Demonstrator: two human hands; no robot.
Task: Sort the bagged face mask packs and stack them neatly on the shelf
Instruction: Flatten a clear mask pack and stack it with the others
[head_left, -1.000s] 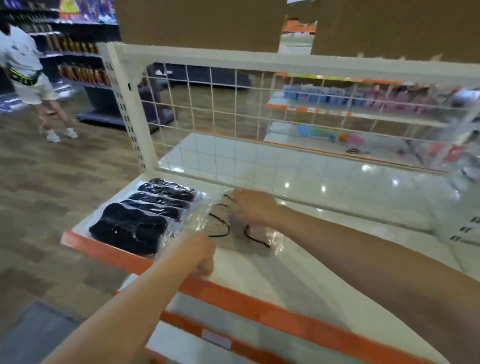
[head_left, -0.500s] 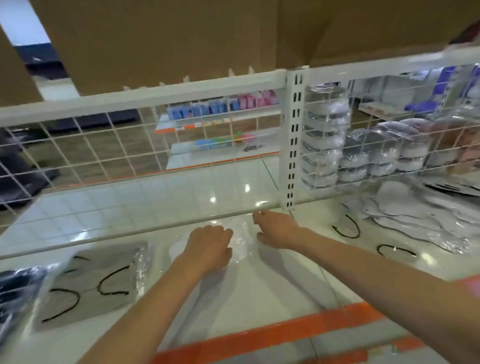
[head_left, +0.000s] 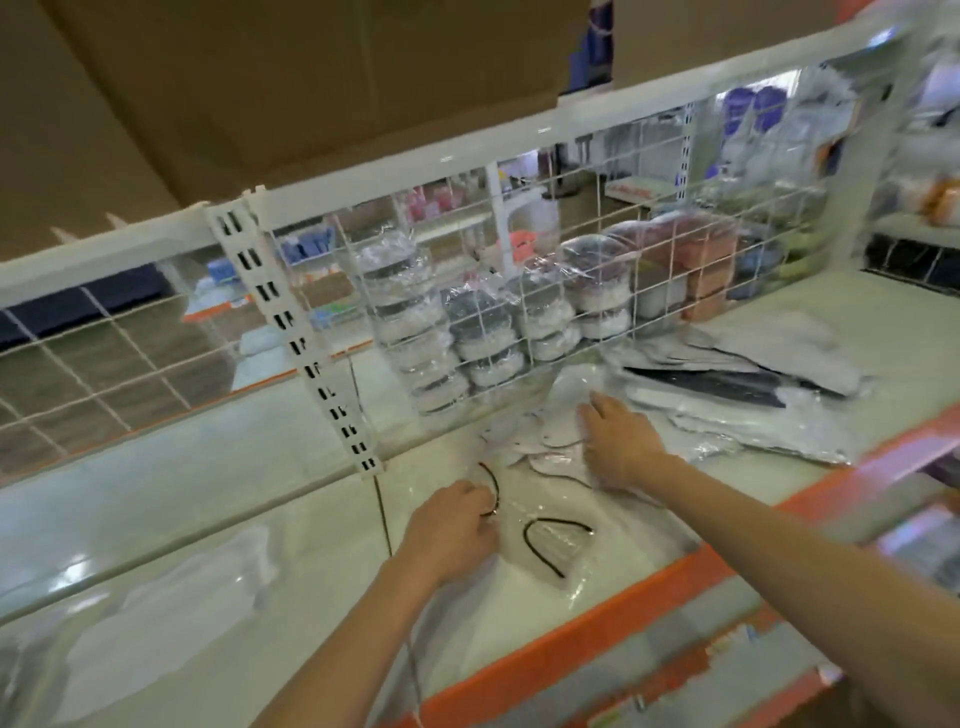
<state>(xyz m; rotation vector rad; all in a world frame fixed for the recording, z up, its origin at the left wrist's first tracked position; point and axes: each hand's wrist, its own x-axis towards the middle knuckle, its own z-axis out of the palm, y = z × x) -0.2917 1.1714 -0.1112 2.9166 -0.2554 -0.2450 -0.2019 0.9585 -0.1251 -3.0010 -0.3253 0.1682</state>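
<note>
A clear bag of white masks with black ear loops (head_left: 550, 540) lies flat on the white shelf (head_left: 156, 519) near its orange front edge. My left hand (head_left: 452, 530) rests on the bag's left side with its fingers curled at one black loop. My right hand (head_left: 618, 441) lies with spread fingers on a loose heap of white bagged mask packs (head_left: 550, 447) further back. More bagged packs, white and dark (head_left: 727, 395), spread in a pile to the right. One more clear bag of white masks (head_left: 171, 587) lies flat at the left.
A white wire grid (head_left: 519, 291) backs the shelf, fixed to a slotted white upright (head_left: 296, 343). Behind the grid stand stacks of bagged round items (head_left: 410, 322). Brown cardboard boxes (head_left: 260, 78) sit overhead. The orange shelf lip (head_left: 597, 618) runs along the front.
The view has swung right along the shelf. Both hands have left the clear bag by the upright and moved right onto the pile of white mask packs.
</note>
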